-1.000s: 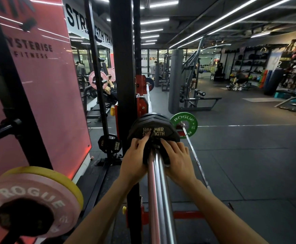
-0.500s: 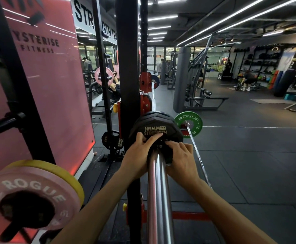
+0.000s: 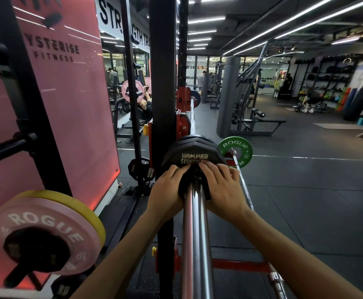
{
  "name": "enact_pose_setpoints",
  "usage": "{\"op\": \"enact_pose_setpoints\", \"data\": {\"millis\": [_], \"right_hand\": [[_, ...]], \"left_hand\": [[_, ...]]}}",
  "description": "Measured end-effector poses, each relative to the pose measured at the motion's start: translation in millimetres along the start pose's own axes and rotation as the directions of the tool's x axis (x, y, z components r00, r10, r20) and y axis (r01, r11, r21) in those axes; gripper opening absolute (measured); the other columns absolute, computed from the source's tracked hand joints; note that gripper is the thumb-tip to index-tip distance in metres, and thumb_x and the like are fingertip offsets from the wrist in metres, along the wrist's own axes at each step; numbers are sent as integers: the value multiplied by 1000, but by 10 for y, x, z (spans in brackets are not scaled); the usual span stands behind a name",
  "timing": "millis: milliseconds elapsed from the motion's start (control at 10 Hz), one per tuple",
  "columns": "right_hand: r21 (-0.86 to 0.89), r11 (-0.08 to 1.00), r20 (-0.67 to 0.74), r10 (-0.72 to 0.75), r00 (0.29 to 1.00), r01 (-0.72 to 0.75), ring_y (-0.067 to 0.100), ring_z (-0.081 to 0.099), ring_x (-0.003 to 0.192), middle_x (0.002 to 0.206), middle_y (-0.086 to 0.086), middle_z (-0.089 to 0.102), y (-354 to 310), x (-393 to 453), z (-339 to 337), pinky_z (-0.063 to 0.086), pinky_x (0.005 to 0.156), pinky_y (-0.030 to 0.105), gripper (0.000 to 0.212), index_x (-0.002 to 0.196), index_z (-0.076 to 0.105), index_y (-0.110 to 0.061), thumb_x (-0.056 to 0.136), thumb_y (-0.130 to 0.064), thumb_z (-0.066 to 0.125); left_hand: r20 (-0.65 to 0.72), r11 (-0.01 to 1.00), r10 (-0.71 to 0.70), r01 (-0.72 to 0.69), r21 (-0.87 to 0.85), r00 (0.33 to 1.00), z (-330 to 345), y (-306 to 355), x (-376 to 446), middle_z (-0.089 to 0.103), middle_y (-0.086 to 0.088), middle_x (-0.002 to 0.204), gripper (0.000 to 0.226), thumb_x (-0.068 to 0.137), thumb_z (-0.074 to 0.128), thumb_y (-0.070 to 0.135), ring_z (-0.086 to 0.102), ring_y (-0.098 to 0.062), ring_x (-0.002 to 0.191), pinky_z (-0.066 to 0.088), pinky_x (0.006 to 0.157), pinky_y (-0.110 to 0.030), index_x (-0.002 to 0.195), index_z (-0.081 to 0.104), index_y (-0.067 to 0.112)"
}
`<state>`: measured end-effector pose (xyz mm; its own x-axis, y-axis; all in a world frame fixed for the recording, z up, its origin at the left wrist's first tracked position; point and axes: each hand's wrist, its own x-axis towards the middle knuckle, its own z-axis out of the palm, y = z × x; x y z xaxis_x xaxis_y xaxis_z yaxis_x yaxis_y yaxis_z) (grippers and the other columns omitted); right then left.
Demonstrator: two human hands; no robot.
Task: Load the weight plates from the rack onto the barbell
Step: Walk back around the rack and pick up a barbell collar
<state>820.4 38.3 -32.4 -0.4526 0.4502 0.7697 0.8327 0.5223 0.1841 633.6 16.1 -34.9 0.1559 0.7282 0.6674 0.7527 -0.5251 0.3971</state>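
My single head camera looks forward and down along the barbell sleeve [image 3: 195, 234], close above it, gym floor [image 3: 306, 190] toward 12 o'clock.

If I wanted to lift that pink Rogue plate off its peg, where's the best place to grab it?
Probably by the rim of the pink Rogue plate, one hand on each side, coming from the front where the lettered face points. It hangs upright on a peg, a yellow plate sits right behind it, so only the outer edge is free. Then slide it straight off toward you.

black plate [image 3: 194, 151] HAMMER STRENGTH, green plate [image 3: 235, 151] ROGUE
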Motion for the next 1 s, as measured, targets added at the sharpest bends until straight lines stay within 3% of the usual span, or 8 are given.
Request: {"op": "enact_pose_setpoints", "data": {"millis": [100, 500, 700, 800, 1000], "right_hand": [[31, 999, -69, -7, 998, 9, 24, 57, 96, 131, 10, 57, -29, 11, 9, 35, 81, 37, 70, 131, 54, -3, 78, -49, 66], [37, 999, -140, 33, 990, -28, 20, 66, 88, 130, 10, 61, -75, -72, 56, 40, 78, 39, 63, 126, 59, -2, 78, -42, 72], [45, 990, -30, 133, 991, -132, 23, 60, 91, 135, 5, 57, -157, -82, -49, 41, 81, 40, 66, 132, 54, -8, 77, -40, 71], [12, 984, 42, 178, 983, -179, 24, 57, 94, 139, 3, 53, -198, -94, -85, 40, 81, 40, 78, 136, 48, -12, 70, -39, 77], [-81, 973, 251, 230, 940, -217, 27, 45, 117, 152, 6, 36, -238, -170, -278, 41, 89, 40, 102, 151, 26, -18, 68, -46, 77]], "left_hand": [[4, 1000, 8, -8, 0, 1000, -12, -21, 6, 54, 3, 123, 55, 90, 49, 40, 58, -17, 106, 53, 85, -39, 141, 48, 20], [-8, 1000, 9, -9, 15, 1000, 0, -23, -22, 53, 4, 124, 55, 89, 56, 37, 59, -16, 104, 53, 83, -32, 141, 48, 19], [25, 998, -14, 13, 65, 1000, -30, 6, -20, 52, 2, 126, 61, 85, 62, 32, 59, -21, 107, 51, 84, -32, 143, 46, 20], [73, 995, -45, 38, 97, 996, -43, 20, -29, 49, 2, 128, 68, 83, 65, 28, 57, -23, 109, 49, 84, -32, 147, 42, 22], [151, 972, -8, -27, 234, 989, -187, -25, -136, 45, 0, 140, 91, 70, 49, 59, 43, -26, 121, 46, 96, -41, 152, 33, 22]]}}
